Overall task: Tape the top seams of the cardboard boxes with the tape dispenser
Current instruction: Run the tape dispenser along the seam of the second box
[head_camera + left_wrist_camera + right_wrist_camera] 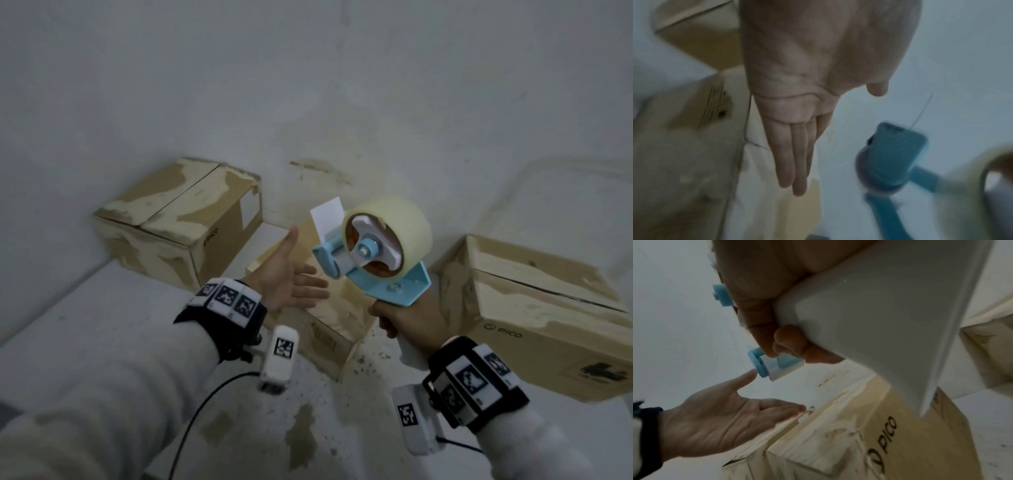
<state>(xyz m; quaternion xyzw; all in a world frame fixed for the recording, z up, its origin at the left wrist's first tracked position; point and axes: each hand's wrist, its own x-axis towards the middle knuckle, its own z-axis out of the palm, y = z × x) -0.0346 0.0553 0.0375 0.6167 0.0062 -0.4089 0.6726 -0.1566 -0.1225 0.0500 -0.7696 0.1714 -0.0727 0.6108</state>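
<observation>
My right hand grips the white handle of a blue tape dispenser and holds it up in the air. Its clear tape roll faces me, and a white tab sticks up at its front. My left hand is open, palm up, just left of the dispenser's front and holding nothing. Both hands hover over the middle cardboard box, whose top is mostly hidden. The left wrist view is blurred and shows straight fingers beside the dispenser. In the right wrist view the left hand is above the box.
A second cardboard box sits at the back left by the wall, its top seam showing. A third box lies to the right. The white surface below is stained and speckled. Cables trail from my wrist cameras.
</observation>
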